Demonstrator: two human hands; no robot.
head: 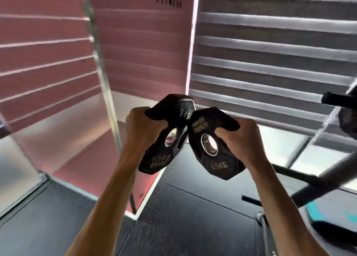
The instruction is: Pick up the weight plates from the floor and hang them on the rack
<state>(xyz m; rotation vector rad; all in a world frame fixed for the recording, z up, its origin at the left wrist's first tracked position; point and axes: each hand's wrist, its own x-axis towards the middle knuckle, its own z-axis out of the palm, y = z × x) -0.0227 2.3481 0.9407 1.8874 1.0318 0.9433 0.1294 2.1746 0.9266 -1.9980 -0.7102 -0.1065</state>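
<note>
**Figure.** Two weight plates held up in front of me, clear of the floor (183, 217).

**Hold.** My left hand (143, 126) is curled tight round the rim of the left plate (160, 162), with the fingers through its cut-out. My right hand (240, 137) grips the right plate (218, 165) the same way at its upper rim. Both plates hang tilted with their faces toward the camera, and their inner edges touch between the hands.

**Handling (judged).** These are black, rubber-coated, many-sided discs, each with a steel-lined centre hole. They look rigid, dense and not fragile. The right plate reads 2.5KG, so it should be light enough for one hand. The left plate's mark is too blurred to read, though the plate looks similar in size. The coating should give a sure grip, but a plate held at one point on its rim will swing, and the two can knock together. The best hold is the rim cut-out, which leaves the centre hole free for a rack peg.

**Surroundings.** A pink slatted wall (48, 52) stands to the left, behind a glass partition with a metal post (104, 78). Grey blinds (270, 52) fill the view ahead and to the right. A dark tubular frame (301, 175) crosses the lower right, with a black knob (332, 99) above it; I cannot tell whether this is the rack. It stands nearest the right plate, so a swing to that side would meet it. A teal-marked object (317, 211) lies low beside it.
</note>
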